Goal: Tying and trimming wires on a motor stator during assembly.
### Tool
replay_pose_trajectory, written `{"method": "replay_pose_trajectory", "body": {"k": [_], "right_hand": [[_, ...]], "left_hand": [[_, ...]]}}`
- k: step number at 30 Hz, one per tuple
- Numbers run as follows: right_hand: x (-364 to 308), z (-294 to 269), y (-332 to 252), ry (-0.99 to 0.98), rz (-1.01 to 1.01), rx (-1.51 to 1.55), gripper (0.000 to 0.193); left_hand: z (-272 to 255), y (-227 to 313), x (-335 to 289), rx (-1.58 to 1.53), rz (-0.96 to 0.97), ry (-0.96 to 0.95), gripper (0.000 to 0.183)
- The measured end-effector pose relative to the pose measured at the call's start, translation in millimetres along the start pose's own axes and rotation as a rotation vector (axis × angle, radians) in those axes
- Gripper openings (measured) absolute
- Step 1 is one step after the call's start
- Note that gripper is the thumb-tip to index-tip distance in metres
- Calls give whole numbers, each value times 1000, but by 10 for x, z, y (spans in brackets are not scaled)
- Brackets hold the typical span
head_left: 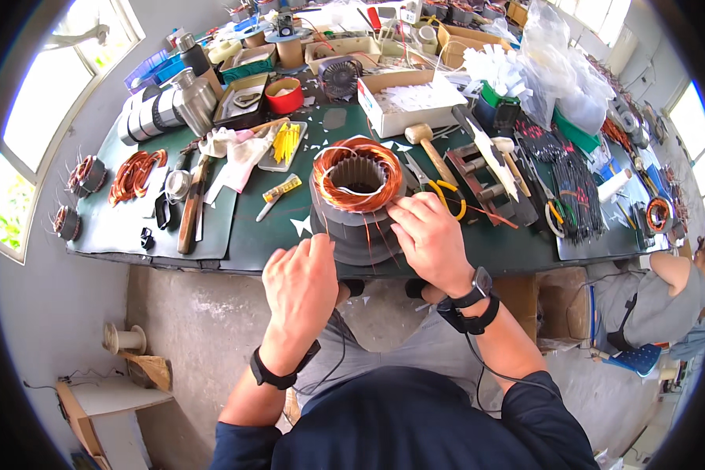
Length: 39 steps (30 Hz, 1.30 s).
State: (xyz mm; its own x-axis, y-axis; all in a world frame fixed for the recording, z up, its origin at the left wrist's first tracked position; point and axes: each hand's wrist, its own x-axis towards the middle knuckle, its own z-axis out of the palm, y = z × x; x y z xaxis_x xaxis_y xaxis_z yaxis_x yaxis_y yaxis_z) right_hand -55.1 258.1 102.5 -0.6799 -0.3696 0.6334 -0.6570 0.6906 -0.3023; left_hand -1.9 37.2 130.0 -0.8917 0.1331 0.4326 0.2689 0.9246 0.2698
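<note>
A motor stator point(359, 174) wound with copper wire stands upright on a dark round base point(352, 240) at the bench's front edge. White ties bind the winding, and thin copper leads hang down its near side. My left hand point(301, 283) is closed in a pinch at the front left of the base, where a thin lead comes down to its fingertips. Bent against the stator's right side are the fingers of my right hand point(429, 241), pinched together by the winding's lower edge; what lies between them is hidden.
Yellow-handled scissors point(449, 196) and a wooden mallet point(431, 149) lie right of the stator. To its left are a yellow-handled knife point(279, 193), a tray of yellow sleeves point(287, 146) and a hammer point(192, 205). Behind stands a white box point(399, 117). Another person point(650, 301) sits at far right.
</note>
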Motion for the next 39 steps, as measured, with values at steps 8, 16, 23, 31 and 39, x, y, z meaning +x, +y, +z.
{"method": "replay_pose_trajectory", "body": {"k": [8,16,23,31,39], "right_hand": [[-26,74,-136,38,-45,-81,28],[-149,102,-179,13,-13,-50,41],[-163,5,-202,15,6,-37,38],[-925,-560,360,-87,348,159,14],[-1211,-1593,1904,62,566,-585,13]], "left_hand": [[443,-54,-72,-1251,-558,-144,16],[386,-205,59,-1325,-577,16,14],[460,-168,8,-1441,-629,-112,14],[450,-236,-13,-1497,-570,-111,15],[379,-125,-37,-1480,-617,-146,12]]}}
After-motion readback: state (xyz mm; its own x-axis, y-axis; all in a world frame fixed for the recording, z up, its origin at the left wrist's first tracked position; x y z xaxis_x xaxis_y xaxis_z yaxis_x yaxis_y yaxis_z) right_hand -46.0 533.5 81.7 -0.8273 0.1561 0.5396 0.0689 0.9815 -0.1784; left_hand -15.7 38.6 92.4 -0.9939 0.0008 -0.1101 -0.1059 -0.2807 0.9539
